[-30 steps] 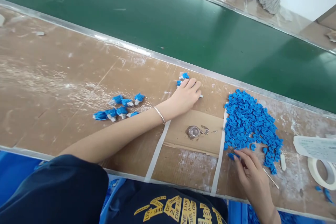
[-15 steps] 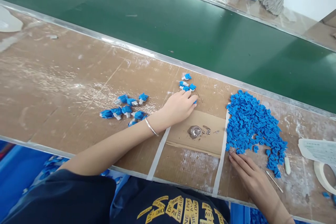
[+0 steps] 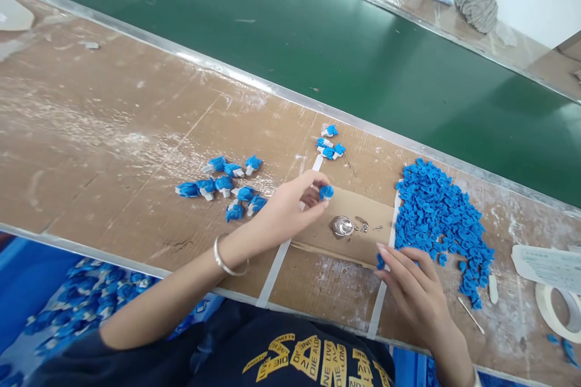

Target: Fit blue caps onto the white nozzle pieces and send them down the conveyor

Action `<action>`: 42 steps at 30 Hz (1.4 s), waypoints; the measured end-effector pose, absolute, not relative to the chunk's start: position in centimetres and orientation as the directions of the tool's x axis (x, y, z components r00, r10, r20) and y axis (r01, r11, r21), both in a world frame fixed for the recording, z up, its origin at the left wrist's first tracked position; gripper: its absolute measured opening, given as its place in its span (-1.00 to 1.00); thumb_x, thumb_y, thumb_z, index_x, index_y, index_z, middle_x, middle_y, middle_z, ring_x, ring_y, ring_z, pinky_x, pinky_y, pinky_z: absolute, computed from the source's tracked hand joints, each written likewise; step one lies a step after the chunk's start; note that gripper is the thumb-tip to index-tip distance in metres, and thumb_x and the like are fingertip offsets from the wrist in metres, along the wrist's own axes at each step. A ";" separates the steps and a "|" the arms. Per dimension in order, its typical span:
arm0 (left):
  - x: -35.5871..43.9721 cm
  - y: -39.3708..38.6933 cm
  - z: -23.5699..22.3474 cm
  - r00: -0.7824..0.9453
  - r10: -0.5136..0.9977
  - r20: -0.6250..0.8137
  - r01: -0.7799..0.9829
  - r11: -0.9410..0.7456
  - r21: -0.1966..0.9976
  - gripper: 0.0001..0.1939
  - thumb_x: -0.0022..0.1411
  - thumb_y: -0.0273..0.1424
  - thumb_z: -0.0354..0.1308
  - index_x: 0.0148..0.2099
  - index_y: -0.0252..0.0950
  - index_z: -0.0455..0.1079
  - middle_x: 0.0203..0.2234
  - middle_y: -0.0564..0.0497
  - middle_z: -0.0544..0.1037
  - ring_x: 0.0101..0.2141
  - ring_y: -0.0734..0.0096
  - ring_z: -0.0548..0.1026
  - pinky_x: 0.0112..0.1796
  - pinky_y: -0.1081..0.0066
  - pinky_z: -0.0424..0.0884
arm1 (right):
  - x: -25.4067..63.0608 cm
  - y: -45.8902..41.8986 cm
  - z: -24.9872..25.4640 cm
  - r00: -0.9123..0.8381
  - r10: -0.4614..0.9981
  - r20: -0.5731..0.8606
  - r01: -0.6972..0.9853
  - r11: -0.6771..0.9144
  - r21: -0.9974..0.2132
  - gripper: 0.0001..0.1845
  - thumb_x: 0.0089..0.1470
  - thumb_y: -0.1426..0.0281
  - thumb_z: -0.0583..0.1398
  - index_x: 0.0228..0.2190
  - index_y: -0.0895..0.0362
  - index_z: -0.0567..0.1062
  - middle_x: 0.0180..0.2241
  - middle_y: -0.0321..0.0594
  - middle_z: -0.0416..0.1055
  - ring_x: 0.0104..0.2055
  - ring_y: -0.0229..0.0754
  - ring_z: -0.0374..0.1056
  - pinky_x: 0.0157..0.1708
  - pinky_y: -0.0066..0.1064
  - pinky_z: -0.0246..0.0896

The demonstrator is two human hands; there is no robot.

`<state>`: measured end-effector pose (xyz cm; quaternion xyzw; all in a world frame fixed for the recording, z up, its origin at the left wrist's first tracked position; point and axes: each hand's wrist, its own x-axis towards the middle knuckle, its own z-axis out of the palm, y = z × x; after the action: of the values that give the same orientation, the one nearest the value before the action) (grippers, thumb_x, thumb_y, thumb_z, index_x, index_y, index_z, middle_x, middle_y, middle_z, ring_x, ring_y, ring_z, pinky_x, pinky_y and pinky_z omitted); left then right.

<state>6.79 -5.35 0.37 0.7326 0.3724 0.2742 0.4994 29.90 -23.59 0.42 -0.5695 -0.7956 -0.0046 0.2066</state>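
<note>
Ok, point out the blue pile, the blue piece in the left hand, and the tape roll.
Blue pile (image 3: pixel 436 208): head view, middle of the heap.
Blue piece (image 3: pixel 326 192) in the left hand (image 3: pixel 290 207): head view, its exposed face.
Tape roll (image 3: pixel 543 308): head view, left side of its ring.

One blue piece (image 3: pixel 326 191) is held in the left hand (image 3: pixel 295 202), one blue bit (image 3: pixel 380 261) in the right hand (image 3: pixel 415 284); nine blue-and-white pieces (image 3: pixel 224 185) are counted at left, four in the upper group (image 3: pixel 327 152); the blue heap (image 3: pixel 436 211), overlapped, cannot be counted; one cotton swab (image 3: pixel 471 315), one tape roll (image 3: pixel 544 308), two pale strips (image 3: pixel 275 272), one bracelet (image 3: pixel 216 252), one grey cloth (image 3: pixel 479 12) are listed
</note>
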 end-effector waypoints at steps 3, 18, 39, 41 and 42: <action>5.1 -8.2 0.1 0.496 0.861 -0.114 0.082 0.084 0.993 -0.64 0.20 -0.39 0.18 0.04 -0.25 0.29 -0.21 -0.01 0.51 -0.31 0.41 0.57 -0.21 0.37 0.50 | 27.4 -20.1 0.7 -0.297 0.885 0.358 0.902 0.383 -0.200 -0.33 0.22 0.51 0.21 0.30 0.06 0.17 -0.06 -0.16 0.58 -0.10 -0.11 0.43 -0.06 -0.23 0.35; 5.1 -13.6 -1.9 0.615 0.729 -0.301 -0.381 0.609 0.696 -0.71 0.08 -0.39 0.39 -0.11 -0.26 0.53 -0.26 -0.02 0.63 -0.22 0.38 0.56 -0.14 0.39 0.45 | 23.6 -19.6 1.2 0.043 0.968 0.245 0.489 0.194 -0.850 -0.58 0.23 0.42 0.20 0.12 -0.02 0.38 -0.09 -0.15 0.58 -0.03 -0.11 0.51 -0.07 -0.21 0.49; 5.5 -15.1 -1.8 0.559 0.801 -0.215 -0.473 0.521 0.711 -0.83 0.07 -0.47 0.42 -0.23 -0.29 0.57 -0.31 0.03 0.58 -0.27 0.46 0.56 -0.22 0.51 0.47 | 21.5 -21.9 0.9 -0.230 0.863 0.451 0.814 0.424 -0.397 -0.66 0.28 0.38 0.12 0.04 0.22 0.45 0.02 0.02 0.52 0.19 0.00 0.32 0.01 -0.16 0.30; 5.0 -15.2 -1.7 0.538 0.835 -0.115 -0.369 0.356 0.859 -0.88 0.16 -0.48 0.33 -0.20 -0.29 0.54 -0.31 0.01 0.56 -0.28 0.43 0.55 -0.25 0.49 0.49 | 21.7 -22.2 0.8 -0.244 0.878 0.411 0.798 0.423 -0.430 -0.66 0.30 0.38 0.08 0.05 0.20 0.44 0.05 -0.01 0.50 0.23 -0.01 0.27 0.04 -0.15 0.28; 4.8 -15.0 -1.7 0.532 0.846 -0.034 -0.268 0.206 0.941 -0.87 0.22 -0.50 0.27 -0.16 -0.29 0.53 -0.29 -0.02 0.56 -0.27 0.41 0.55 -0.24 0.47 0.50 | 22.1 -22.2 0.8 -0.257 0.886 0.387 0.785 0.425 -0.451 -0.65 0.30 0.38 0.06 0.06 0.19 0.43 0.06 -0.03 0.49 0.24 -0.01 0.25 0.05 -0.14 0.27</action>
<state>4.82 -15.04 -1.73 0.4974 0.2906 0.3868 0.7201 22.14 -22.22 0.78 -0.5299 -0.7884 0.0835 0.3013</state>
